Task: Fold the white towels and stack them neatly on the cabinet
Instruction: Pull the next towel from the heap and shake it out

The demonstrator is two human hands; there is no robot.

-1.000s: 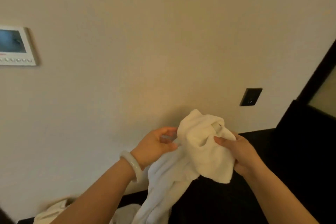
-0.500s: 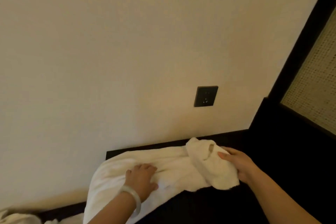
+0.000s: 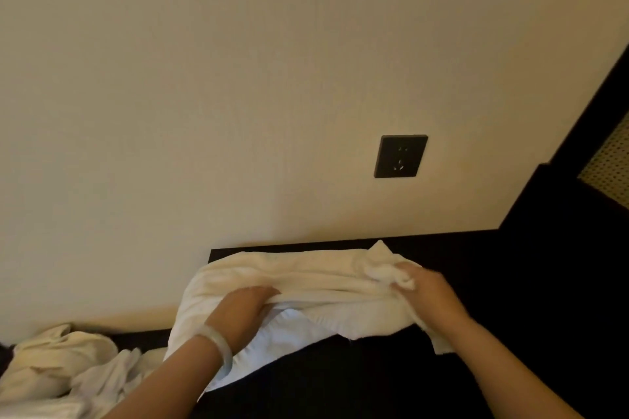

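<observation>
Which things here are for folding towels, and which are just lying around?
For the job: white towel, gripped by left hand and right hand; dark cabinet; heap of towels waiting at the left.
Just there: wall socket; mesh panel.

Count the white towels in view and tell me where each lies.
2 at least. One towel lies spread on the dark cabinet, gripped by the left hand and right hand. A crumpled heap sits at lower left; it may hold several.
</observation>
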